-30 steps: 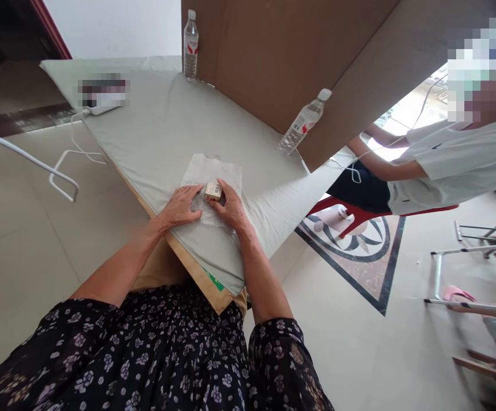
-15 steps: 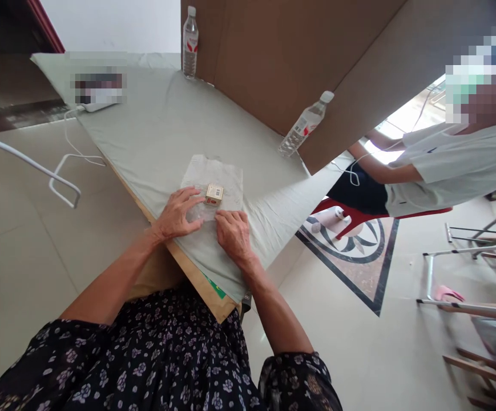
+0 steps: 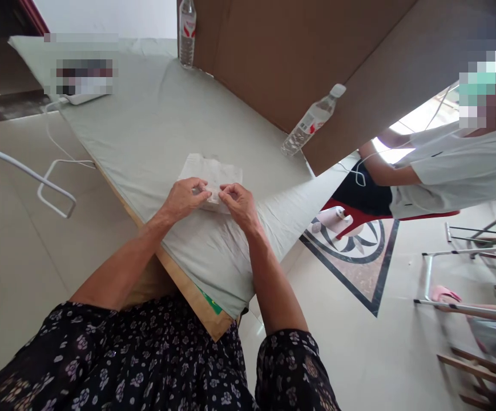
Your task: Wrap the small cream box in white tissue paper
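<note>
A thin whitish sheet [image 3: 230, 171] lies on the cloth-covered table, its near part folded up over the small box, which shows only faintly through it. My left hand [image 3: 185, 198] pinches the folded sheet at the box's left side, thumb and fingers closed on it. From the right, my right hand [image 3: 240, 204] grips the same fold with thumb and forefinger. The fingertips of both hands are a short gap apart.
One water bottle [image 3: 187, 34] stands by the cardboard panel [image 3: 273, 57]; another bottle [image 3: 311, 123] appears tilted near the panel's right end. A white device [image 3: 87, 91] sits far left. At right, a person in a white shirt [image 3: 457, 165] sits on a red chair.
The near edge of the sheet has come up over the box, covering it. Both hands have moved up to the box and closed on the sheet. The view has shifted slightly.
</note>
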`<action>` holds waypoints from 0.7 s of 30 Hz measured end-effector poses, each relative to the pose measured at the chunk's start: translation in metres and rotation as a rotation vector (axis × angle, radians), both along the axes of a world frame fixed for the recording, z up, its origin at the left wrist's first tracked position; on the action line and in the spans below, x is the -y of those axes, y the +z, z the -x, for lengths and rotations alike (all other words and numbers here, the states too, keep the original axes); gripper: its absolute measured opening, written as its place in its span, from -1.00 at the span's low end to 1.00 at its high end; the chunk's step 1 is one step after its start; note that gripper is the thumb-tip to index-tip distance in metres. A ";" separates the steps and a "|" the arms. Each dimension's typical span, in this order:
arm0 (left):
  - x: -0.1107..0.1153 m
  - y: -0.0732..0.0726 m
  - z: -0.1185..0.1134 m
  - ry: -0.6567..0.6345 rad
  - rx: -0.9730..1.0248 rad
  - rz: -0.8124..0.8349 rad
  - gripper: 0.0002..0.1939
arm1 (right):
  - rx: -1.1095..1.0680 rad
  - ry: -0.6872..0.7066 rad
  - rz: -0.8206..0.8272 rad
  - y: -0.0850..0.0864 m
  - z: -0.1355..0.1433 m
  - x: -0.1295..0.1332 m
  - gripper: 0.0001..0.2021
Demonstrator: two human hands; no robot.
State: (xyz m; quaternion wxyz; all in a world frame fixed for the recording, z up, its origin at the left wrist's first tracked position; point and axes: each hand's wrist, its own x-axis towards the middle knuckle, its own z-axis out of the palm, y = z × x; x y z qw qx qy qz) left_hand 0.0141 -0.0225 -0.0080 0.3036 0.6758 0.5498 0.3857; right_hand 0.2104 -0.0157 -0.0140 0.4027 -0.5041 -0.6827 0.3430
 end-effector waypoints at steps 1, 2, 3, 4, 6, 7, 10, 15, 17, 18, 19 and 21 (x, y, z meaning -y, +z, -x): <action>-0.001 -0.001 -0.001 0.015 0.015 0.027 -0.77 | -0.041 0.003 0.033 -0.004 0.002 -0.003 -0.80; -0.001 -0.001 -0.003 0.026 0.022 0.041 -0.76 | -0.077 0.000 0.054 -0.008 0.004 -0.004 -0.78; 0.001 -0.002 -0.004 0.033 0.028 0.044 -0.75 | -0.105 -0.008 0.063 -0.011 0.005 -0.002 -0.77; 0.004 -0.003 -0.005 0.040 0.038 0.040 -0.75 | -0.122 -0.017 0.063 -0.014 0.006 0.001 -0.76; 0.013 -0.004 -0.007 0.041 0.063 0.030 -0.76 | -0.122 -0.041 0.047 -0.016 0.007 0.012 -0.75; 0.017 -0.004 -0.007 0.037 0.078 0.025 -0.76 | -0.105 -0.055 0.037 -0.016 0.007 0.019 -0.75; 0.031 -0.005 -0.007 0.038 0.114 0.016 -0.77 | -0.047 -0.109 0.000 -0.014 0.008 0.036 -0.77; 0.043 -0.007 -0.010 0.070 0.126 -0.007 -0.77 | -0.042 -0.150 -0.049 -0.011 0.011 0.050 -0.80; 0.045 -0.007 -0.012 0.069 0.123 -0.017 -0.77 | -0.040 -0.164 -0.060 -0.012 0.012 0.052 -0.81; 0.046 -0.006 -0.013 0.069 0.123 -0.016 -0.77 | -0.031 -0.170 -0.061 -0.013 0.012 0.053 -0.80; 0.047 -0.006 -0.013 0.070 0.122 -0.011 -0.78 | -0.018 -0.174 -0.061 -0.014 0.011 0.053 -0.80; 0.048 -0.004 -0.013 0.070 0.115 0.013 -0.79 | 0.001 -0.172 -0.048 -0.017 0.010 0.053 -0.79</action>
